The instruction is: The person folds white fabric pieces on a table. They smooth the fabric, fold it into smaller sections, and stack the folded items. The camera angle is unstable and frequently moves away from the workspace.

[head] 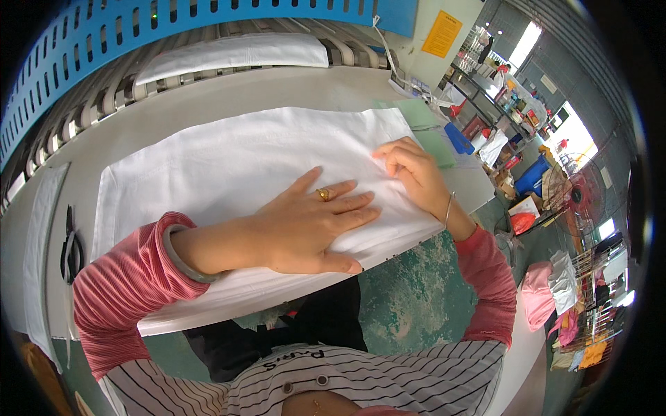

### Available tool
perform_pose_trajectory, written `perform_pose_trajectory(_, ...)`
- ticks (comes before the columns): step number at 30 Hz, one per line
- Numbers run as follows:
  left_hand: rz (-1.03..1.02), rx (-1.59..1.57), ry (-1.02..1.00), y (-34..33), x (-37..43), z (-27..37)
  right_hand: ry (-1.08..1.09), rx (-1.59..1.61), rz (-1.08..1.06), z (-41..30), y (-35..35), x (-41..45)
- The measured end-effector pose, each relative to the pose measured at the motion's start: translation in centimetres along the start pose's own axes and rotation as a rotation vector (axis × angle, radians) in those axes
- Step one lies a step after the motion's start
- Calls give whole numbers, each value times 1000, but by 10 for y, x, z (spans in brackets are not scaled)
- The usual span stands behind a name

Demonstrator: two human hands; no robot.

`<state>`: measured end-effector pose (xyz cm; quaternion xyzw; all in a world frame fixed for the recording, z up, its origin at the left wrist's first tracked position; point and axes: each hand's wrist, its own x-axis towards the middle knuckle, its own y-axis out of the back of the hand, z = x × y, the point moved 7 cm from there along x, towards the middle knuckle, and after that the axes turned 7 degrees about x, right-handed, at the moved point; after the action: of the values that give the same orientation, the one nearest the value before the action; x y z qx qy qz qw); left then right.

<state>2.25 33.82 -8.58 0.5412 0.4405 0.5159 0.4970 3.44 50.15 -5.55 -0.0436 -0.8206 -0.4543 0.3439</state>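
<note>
A white cloth [218,156], folded flat with light wrinkles, lies across the table in front of me. My left hand [317,226] rests palm down on it, fingers spread and a gold ring on one. Close to the cloth's right edge is my right hand [416,174], fingers curled and touching the fabric. Whether those fingers pinch a bit of it is hidden. Both forearms wear red striped sleeves.
Behind the table [354,88], a machine with conveyor belts and a blue slotted guard [197,15] carries another folded white cloth [244,52]. Black-handled scissors [72,255] and a narrow white cloth strip [44,249] lie left. Green sheets [434,143] and a blue object [459,138] sit right.
</note>
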Motion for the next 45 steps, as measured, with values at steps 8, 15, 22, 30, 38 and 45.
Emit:
perform_pose_trajectory(8, 13, 1, 5, -1, 0, 0, -87, 31, -12, 5, 5, -3)
perform_pose_trajectory(15, 12, 6, 7, -1, -1, 0, -240, 127, -71, 13, 6, -9)
perform_pose_trajectory(22, 2, 1, 8, -1, 0, -1, -27, -140, -102, 11, 0, 0)
perform_pose_trajectory(30, -7, -41, 16, -4, -2, -5, -135, -300, -313, 8, -16, 4)
perform_pose_trajectory(38, -1, -66, -10, -4, 4, -1, -738, -780, -549, 148, 29, 27)
perform_pose_trajectory(45, -4, -72, 18, -4, -4, -6, -218, -663, -404, 64, -38, 170)
